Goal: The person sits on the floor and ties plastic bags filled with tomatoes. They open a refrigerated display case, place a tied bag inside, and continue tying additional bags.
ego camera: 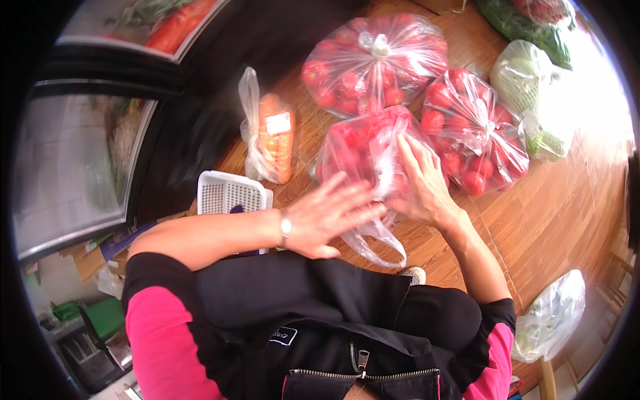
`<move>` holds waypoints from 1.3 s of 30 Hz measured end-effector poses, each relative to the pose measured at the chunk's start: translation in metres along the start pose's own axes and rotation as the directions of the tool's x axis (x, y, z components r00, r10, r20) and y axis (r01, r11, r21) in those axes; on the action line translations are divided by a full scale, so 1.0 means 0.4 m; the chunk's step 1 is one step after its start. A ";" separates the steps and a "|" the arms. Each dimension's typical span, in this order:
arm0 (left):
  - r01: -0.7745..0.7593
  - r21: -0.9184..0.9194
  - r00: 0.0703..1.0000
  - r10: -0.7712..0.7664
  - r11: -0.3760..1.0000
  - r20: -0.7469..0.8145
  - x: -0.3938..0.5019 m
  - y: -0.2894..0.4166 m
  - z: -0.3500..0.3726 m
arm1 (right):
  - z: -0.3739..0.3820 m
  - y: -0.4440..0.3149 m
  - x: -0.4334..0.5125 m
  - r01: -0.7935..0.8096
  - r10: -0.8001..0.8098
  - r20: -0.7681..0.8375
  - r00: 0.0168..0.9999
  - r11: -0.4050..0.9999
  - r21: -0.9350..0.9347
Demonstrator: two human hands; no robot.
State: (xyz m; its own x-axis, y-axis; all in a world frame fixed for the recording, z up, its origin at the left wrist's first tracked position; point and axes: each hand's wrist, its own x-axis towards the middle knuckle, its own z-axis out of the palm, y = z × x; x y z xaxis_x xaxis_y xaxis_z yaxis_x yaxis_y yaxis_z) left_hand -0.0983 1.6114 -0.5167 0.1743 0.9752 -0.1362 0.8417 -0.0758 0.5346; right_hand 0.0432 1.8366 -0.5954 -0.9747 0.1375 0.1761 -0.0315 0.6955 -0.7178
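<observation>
In front of me on the floor sits a clear plastic bag of tomatoes (350, 145), its loose handles (382, 245) trailing toward my legs. My left hand (325, 217) hovers, slightly blurred, over the near left edge of this bag with its fingers spread and nothing in them. At the bag's right side is my right hand (425, 185), fingers extended along the plastic and thumb toward the bag. A large knotted bag of tomatoes (350, 82) lies behind it. Another knotted bag of tomatoes (470, 135) stands just right of my right hand.
Left are a bag of carrots (275, 140) and a white plastic basket (232, 192). Dark-framed glass doors (80, 165) border the left side. Bagged pale green vegetables (525, 85) lie far right, with another plastic bag (552, 320) near right. The floor (555, 205) is wood-patterned.
</observation>
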 end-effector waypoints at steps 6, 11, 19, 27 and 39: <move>0.026 -0.053 0.989 -0.033 0.998 -0.144 -0.026 -0.012 0.153 | 0.046 0.047 -0.029 0.096 -0.093 0.087 0.992 0.995 -0.024; 0.008 -0.529 0.916 -0.219 0.849 -0.336 -0.057 0.009 0.089 | 0.060 -0.046 -0.080 0.121 -0.137 0.072 0.988 0.974 0.194; -0.178 -0.440 0.886 -0.051 0.880 -0.461 0.045 -0.003 0.035 | 0.082 -0.018 -0.016 -0.038 0.242 -0.253 0.937 0.789 0.613; -0.161 0.405 0.803 0.358 0.900 -0.476 0.165 -0.052 0.003 | 0.143 -0.030 -0.005 -0.122 0.188 -0.050 0.981 0.793 0.597; 0.475 -0.254 0.824 -0.528 0.842 -0.207 0.142 -0.090 0.057 | 0.114 -0.045 -0.018 -0.281 0.253 0.125 0.959 0.897 0.341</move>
State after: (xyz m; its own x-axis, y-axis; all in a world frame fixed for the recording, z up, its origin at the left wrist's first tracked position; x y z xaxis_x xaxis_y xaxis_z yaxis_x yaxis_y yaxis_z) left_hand -0.1071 1.6648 -0.5629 -0.4060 0.8865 -0.2219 0.6620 0.4527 0.5974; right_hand 0.0406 1.7909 -0.6145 -0.9707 0.2197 -0.0969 0.1701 0.3445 -0.9232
